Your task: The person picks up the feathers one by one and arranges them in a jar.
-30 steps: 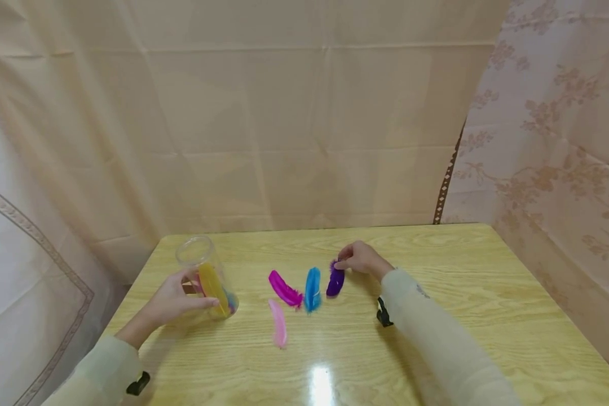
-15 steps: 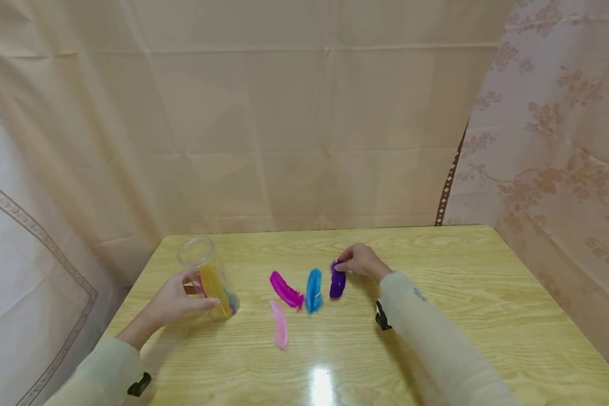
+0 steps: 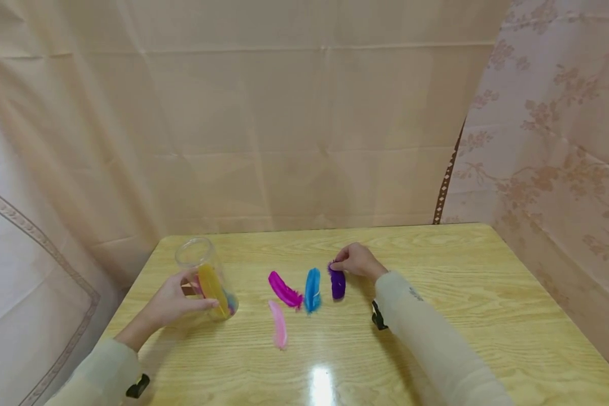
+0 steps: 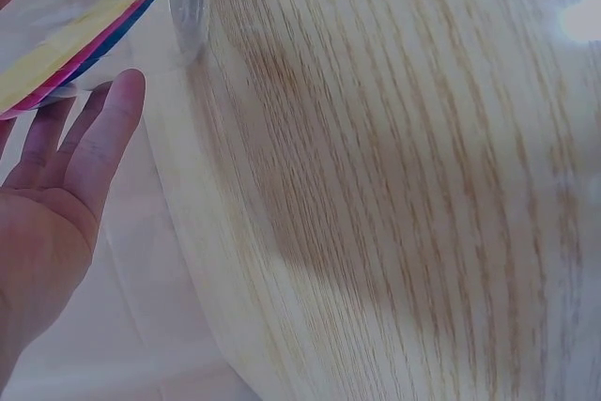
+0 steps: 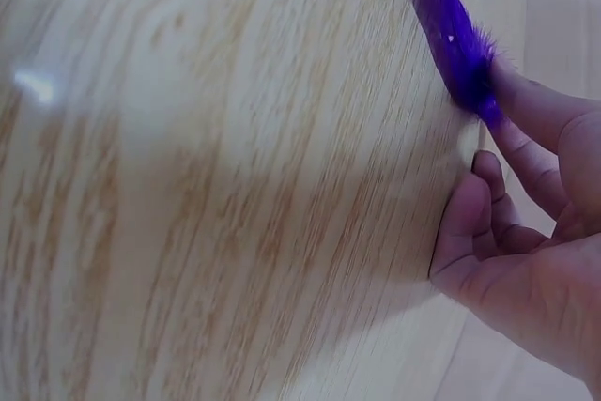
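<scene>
My left hand (image 3: 171,301) holds a clear plastic jar (image 3: 195,252) on the left of the table, thumb on the near side and fingers round the far side. Inside the jar stands a yellow feather (image 3: 212,288); the left wrist view adds a magenta feather (image 4: 83,52) and a dark blue one beside it. My right hand (image 3: 357,260) pinches the fluffy far end of a purple feather (image 3: 338,285) between thumb and forefinger. Left of it lie a blue feather (image 3: 312,288), a magenta feather (image 3: 284,289) and, nearer me, a pale pink feather (image 3: 278,325).
The wood-grain table (image 3: 436,349) ends at a beige curtain (image 3: 304,141) behind. A patterned curtain (image 3: 563,169) hangs at the right side, a pale one (image 3: 25,282) at the left. Light glares off the table's near middle.
The purple feather has swung in my right hand: its near end has turned to the right, away from the blue feather. My left hand and the jar stay in place.
</scene>
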### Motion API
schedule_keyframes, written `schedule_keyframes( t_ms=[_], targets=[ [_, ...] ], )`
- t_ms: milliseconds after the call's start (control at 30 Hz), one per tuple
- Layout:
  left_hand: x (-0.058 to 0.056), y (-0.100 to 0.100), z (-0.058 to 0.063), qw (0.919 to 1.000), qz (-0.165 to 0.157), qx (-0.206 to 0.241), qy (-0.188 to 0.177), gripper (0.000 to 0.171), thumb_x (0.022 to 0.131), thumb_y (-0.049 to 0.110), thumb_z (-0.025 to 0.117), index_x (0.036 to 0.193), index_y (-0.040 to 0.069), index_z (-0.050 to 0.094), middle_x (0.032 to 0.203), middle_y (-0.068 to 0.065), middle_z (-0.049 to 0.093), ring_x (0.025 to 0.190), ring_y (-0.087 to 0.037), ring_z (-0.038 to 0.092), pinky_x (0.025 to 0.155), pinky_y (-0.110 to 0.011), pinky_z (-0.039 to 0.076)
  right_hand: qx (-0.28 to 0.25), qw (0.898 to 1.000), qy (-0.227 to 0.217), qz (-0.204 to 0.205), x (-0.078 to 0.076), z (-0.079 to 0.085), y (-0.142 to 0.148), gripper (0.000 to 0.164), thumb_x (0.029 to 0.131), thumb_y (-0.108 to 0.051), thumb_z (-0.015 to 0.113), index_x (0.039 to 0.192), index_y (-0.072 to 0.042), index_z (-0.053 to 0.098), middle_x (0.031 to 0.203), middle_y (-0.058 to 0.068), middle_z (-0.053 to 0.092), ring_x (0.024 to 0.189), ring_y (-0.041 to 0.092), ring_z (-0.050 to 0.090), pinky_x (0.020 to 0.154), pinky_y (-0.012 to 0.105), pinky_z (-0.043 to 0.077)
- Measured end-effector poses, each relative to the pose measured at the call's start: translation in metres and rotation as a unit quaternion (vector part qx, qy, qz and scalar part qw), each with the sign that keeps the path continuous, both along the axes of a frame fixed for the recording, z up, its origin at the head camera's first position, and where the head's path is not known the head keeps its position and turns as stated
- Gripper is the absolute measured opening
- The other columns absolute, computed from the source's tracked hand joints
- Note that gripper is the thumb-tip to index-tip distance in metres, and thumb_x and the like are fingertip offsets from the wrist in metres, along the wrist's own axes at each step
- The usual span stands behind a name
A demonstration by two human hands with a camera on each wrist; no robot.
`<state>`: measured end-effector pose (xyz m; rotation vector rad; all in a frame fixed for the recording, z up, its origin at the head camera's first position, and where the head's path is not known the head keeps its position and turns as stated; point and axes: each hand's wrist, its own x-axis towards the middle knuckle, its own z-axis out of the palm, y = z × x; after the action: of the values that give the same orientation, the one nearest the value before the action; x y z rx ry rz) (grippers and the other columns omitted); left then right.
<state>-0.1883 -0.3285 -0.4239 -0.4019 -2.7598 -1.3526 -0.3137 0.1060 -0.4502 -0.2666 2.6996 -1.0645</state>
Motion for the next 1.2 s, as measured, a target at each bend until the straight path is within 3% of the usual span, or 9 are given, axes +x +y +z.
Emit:
schedule_keyframes(
  t_ms=[267, 500, 833, 1200],
  targets=[
    [-0.0008, -0.0008, -0.0012, 1.0000, -0.002, -0.002, 0.000, 0.060, 0.077, 0.022, 0.091, 0.126, 0.006, 0.060, 0.100, -0.008, 0.064, 0.090, -0.022, 0.061, 0.084, -0.026, 0.054, 0.009, 0.999, 0.034, 0.017, 0.0038, 0.0010, -0.0025, 0.014, 0.089, -0.015, 0.079, 0.088, -0.001, 0.076, 0.082, 0.004, 0.072, 0.076, 0.016, 0.064, 0.076, 0.032, 0.054],
    [0.0000, -0.0005, 0.0008, 1.0000, 0.000, -0.008, -0.001, 0.061, 0.077, 0.022, 0.091, 0.127, 0.007, 0.059, 0.100, -0.008, 0.063, 0.090, -0.022, 0.061, 0.084, -0.026, 0.054, 0.008, 1.000, 0.025, 0.017, 0.0050, 0.0034, -0.0026, 0.016, 0.093, -0.015, 0.074, 0.089, 0.000, 0.076, 0.080, 0.005, 0.072, 0.068, 0.015, 0.064, 0.066, 0.028, 0.055],
    [0.0009, 0.0005, 0.0025, 0.9999, 0.004, -0.013, -0.007, 0.060, 0.078, 0.024, 0.091, 0.125, 0.007, 0.059, 0.101, -0.008, 0.063, 0.091, -0.022, 0.060, 0.085, -0.026, 0.054, -0.007, 1.000, -0.008, -0.013, -0.0007, 0.0007, -0.0014, 0.018, 0.098, -0.019, 0.069, 0.094, -0.003, 0.074, 0.091, 0.006, 0.072, 0.078, 0.017, 0.064, 0.077, 0.033, 0.054],
    [0.0017, 0.0010, 0.0033, 1.0000, -0.002, -0.008, -0.002, 0.058, 0.078, 0.023, 0.091, 0.124, 0.007, 0.059, 0.099, -0.008, 0.064, 0.089, -0.021, 0.061, 0.084, -0.026, 0.054, -0.010, 1.000, 0.003, -0.027, -0.0032, -0.0002, 0.0023, 0.021, 0.097, -0.022, 0.070, 0.100, -0.002, 0.071, 0.097, 0.008, 0.069, 0.090, 0.022, 0.060, 0.081, 0.035, 0.050]
  ],
)
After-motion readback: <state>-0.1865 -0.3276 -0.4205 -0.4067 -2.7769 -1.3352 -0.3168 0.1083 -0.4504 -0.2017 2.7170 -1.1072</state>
